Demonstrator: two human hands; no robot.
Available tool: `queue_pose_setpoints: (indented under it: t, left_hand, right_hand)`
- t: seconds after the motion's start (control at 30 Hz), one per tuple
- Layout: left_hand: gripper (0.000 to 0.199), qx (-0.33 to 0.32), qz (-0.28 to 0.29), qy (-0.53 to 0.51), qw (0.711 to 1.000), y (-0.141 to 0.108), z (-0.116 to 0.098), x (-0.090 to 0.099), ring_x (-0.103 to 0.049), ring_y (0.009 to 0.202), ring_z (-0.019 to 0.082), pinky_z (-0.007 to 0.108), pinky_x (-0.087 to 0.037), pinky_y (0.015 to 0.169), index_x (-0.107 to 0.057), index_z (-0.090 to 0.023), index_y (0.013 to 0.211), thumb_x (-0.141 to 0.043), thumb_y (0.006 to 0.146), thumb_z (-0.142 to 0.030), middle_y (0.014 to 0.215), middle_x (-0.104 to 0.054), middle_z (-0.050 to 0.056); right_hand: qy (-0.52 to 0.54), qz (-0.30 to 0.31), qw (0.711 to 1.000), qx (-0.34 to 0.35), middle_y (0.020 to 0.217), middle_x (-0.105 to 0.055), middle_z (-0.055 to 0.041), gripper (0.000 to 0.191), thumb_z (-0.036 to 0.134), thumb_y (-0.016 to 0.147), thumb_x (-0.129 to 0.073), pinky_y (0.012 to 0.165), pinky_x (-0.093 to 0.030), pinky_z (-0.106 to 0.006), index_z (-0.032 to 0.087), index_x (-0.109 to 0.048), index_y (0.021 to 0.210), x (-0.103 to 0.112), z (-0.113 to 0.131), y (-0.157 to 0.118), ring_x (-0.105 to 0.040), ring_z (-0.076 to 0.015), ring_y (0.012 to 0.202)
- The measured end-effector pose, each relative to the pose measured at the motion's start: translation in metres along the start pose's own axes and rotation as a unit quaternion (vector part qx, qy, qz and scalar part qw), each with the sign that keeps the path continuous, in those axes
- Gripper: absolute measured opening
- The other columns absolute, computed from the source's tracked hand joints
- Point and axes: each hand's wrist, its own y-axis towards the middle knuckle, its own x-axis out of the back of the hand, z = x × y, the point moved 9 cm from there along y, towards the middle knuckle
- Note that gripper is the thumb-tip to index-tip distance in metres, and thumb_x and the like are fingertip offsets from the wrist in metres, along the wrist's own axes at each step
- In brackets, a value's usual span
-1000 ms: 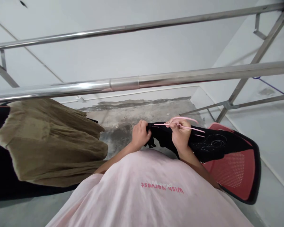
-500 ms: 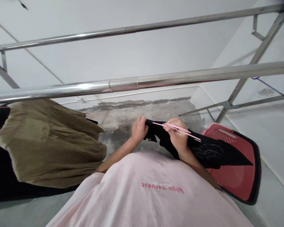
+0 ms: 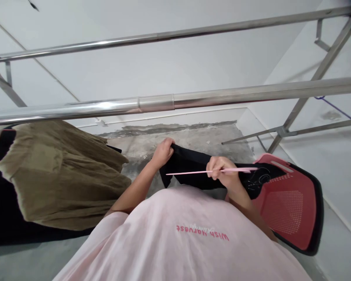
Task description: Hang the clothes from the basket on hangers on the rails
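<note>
One black cloth garment with a glittering swirl stretches rightward from the left hand, which pinches its edge; the right hand grips a slim pink hanger. Keeping that edge taut should help, with slack gathered clear of the red perforated plastic basket.

1. Ahead of the left hand and right hand, the front rail crosses my whole view.
2. I see open space between it and the rear rail.
3. The olive garment bars my left, with a gap before the left hand.
4. Black cloth and a pink hanger block my way between the hands; a red basket crowds the right.
</note>
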Motion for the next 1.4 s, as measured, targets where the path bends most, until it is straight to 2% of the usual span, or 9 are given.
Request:
queue_pose_setpoints:
  t: [0.17, 0.37, 0.5, 0.67, 0.83, 0.97, 1.07, 1.2, 1.4]
  left_hand:
    - [0.035, -0.085, 0.075, -0.010, 0.993, -0.020, -0.019, -0.018, -0.054, 0.093, 0.018, 0.031, -0.044, 0.084, -0.059, -0.015, 0.110, -0.036, 0.083, -0.011, 0.101, -0.058, 0.009]
    - [0.030, -0.120, 0.004, -0.032, 0.992, -0.031, -0.030, 0.009, -0.059, 0.099, 0.016, 0.029, -0.048, 0.087, -0.062, -0.018, 0.116, -0.040, 0.095, -0.021, 0.108, -0.063, 0.009]
    - [0.026, -0.195, -0.107, -0.010, 0.975, -0.043, -0.078, 0.043, -0.061, 0.095, 0.013, 0.025, -0.050, 0.084, -0.060, -0.017, 0.114, -0.050, 0.090, -0.016, 0.103, -0.065, 0.008]
    - [0.037, -0.328, -0.036, -0.062, 0.942, -0.060, -0.136, 0.045, -0.061, 0.102, 0.016, 0.029, -0.049, 0.087, -0.055, -0.017, 0.121, -0.062, 0.087, -0.030, 0.111, -0.064, 0.010]
    - [0.047, -0.151, -0.144, 0.051, 0.977, -0.044, -0.090, 0.068, -0.051, 0.117, 0.025, 0.041, -0.040, 0.100, -0.051, -0.017, 0.126, -0.065, 0.084, -0.034, 0.123, -0.055, 0.014]
    - [0.046, -0.110, -0.028, 0.085, 0.990, -0.036, -0.070, 0.039, -0.051, 0.111, 0.026, 0.040, -0.040, 0.095, -0.051, -0.015, 0.126, -0.058, 0.089, -0.042, 0.120, -0.056, 0.014]
    - [0.027, -0.112, 0.056, 0.096, 0.988, -0.036, -0.072, 0.011, -0.055, 0.088, 0.020, 0.032, -0.041, 0.076, -0.060, -0.015, 0.105, -0.045, 0.096, -0.036, 0.095, -0.061, 0.008]
    - [0.033, -0.123, 0.083, 0.116, 0.982, -0.035, -0.083, -0.002, -0.051, 0.072, 0.018, 0.030, -0.035, 0.064, -0.055, -0.015, 0.077, -0.036, 0.099, -0.033, 0.075, -0.055, 0.005]
    - [0.031, -0.132, 0.112, 0.139, 0.975, -0.029, -0.099, -0.008, -0.046, 0.062, 0.018, 0.030, -0.029, 0.059, -0.058, -0.016, 0.088, -0.035, 0.099, -0.034, 0.068, -0.053, 0.004]
  right_hand:
    - [0.097, -0.110, 0.989, 0.031, 0.062, -0.050, 0.0010, 0.029, 0.031, 0.085, -0.066, 0.044, -0.040, -0.025, 0.016, -0.056, 0.062, 0.027, 0.010, 0.001, -0.049, -0.0087, 0.046]
    - [-0.089, -0.136, 0.986, 0.020, 0.063, -0.051, -0.0003, 0.027, 0.022, 0.085, -0.064, 0.051, -0.038, -0.026, 0.015, -0.054, 0.061, 0.037, 0.008, -0.006, -0.053, -0.0113, 0.057]
    - [-0.192, -0.161, 0.968, 0.014, 0.064, -0.054, 0.0005, 0.021, 0.016, 0.084, -0.064, 0.059, -0.040, -0.027, 0.016, -0.052, 0.066, 0.034, 0.004, -0.002, -0.054, -0.0116, 0.063]
    - [-0.049, -0.279, 0.956, 0.077, 0.060, -0.054, 0.0037, 0.019, 0.022, 0.086, -0.064, 0.059, -0.048, -0.031, 0.018, -0.049, 0.074, 0.045, 0.019, 0.007, -0.056, -0.0132, 0.057]
    - [0.060, -0.309, 0.946, 0.076, 0.063, -0.053, 0.0053, 0.035, 0.038, 0.081, -0.070, 0.050, -0.047, -0.029, 0.017, -0.044, 0.070, 0.060, 0.027, 0.011, -0.047, -0.0089, 0.042]
    - [0.105, -0.304, 0.946, 0.050, 0.062, -0.052, 0.0061, 0.039, 0.040, 0.082, -0.069, 0.050, -0.046, -0.027, 0.017, -0.040, 0.069, 0.057, 0.020, 0.010, -0.045, -0.0074, 0.041]
    - [0.128, -0.290, 0.948, 0.016, 0.061, -0.052, 0.0066, 0.042, 0.043, 0.083, -0.068, 0.051, -0.047, -0.027, 0.017, -0.038, 0.069, 0.048, 0.009, 0.013, -0.044, -0.0070, 0.041]
    - [0.178, -0.273, 0.945, -0.029, 0.060, -0.049, 0.0075, 0.046, 0.044, 0.080, -0.070, 0.051, -0.046, -0.025, 0.017, -0.035, 0.068, 0.038, -0.005, 0.017, -0.040, -0.0057, 0.040]
    - [0.228, -0.214, 0.948, -0.066, 0.063, -0.048, 0.0067, 0.041, 0.041, 0.084, -0.067, 0.054, -0.048, -0.026, 0.017, -0.037, 0.069, 0.006, -0.026, 0.021, -0.041, -0.0054, 0.042]
